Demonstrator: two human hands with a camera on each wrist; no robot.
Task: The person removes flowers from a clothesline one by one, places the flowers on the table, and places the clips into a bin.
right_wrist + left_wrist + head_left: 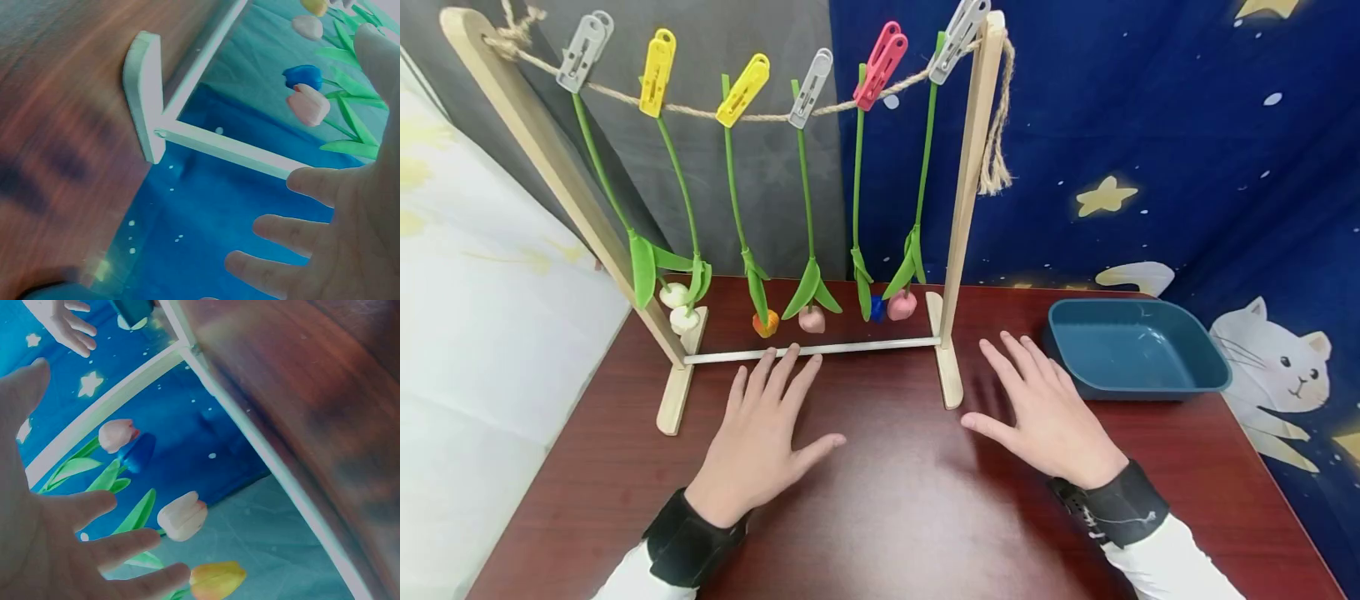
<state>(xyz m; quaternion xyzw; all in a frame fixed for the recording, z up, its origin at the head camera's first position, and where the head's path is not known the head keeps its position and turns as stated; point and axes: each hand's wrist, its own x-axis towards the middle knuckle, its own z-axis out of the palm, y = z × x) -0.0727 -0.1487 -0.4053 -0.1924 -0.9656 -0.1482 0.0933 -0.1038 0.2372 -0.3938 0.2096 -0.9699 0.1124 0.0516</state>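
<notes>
My left hand (760, 442) is spread with straight fingers, palm down, in front of the rack's white bar (865, 345). To the right, my right hand (1048, 408) is spread the same way between the rack's right foot (950, 375) and the blue basin (1138, 346); both hands hold nothing. Artificial tulips hang upside down from a rope (688, 111), each stem at a clothespin: two white tulips (674, 294), an orange tulip (765, 323), a pale pink tulip (812, 319), a blue tulip (877, 309) and a pink tulip (902, 305).
The wooden rack (970, 183) stands at the back left of the dark red table (880, 517). Its clothespins are grey, yellow (743, 90) and red (882, 67). A rope tassel (996, 167) dangles at the right post. Behind hangs a blue starry curtain (1150, 125).
</notes>
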